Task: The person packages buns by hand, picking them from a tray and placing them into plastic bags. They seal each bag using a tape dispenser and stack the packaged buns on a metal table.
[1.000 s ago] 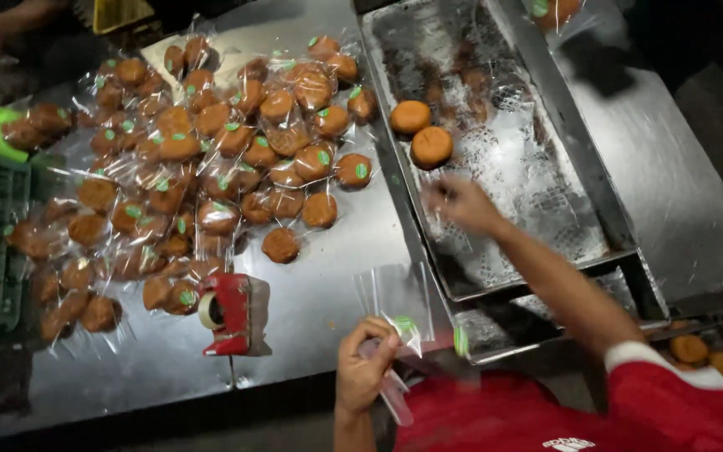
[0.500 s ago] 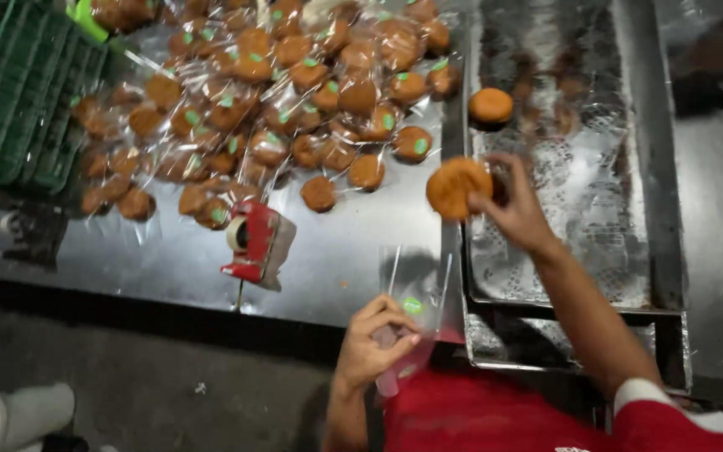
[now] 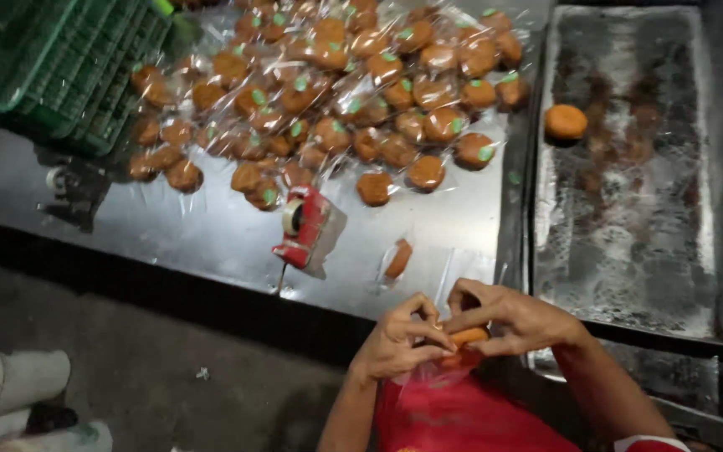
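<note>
— Steel table fills the frame; where's our bun?

— Low centre, off its edge: our left hand and right hand both pinch the bun into a bag.

— Risk?

— It's over the floor; loosened fingers could drop it, we think.

Dim, soft picture; glare on the steel table, shadowed floor.

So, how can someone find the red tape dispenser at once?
Start at the steel table, left of the dark baking tray. Below the pile of wrapped cakes, near the table's front edge, stands the tape dispenser. It is the only red thing among the orange cakes.
</note>
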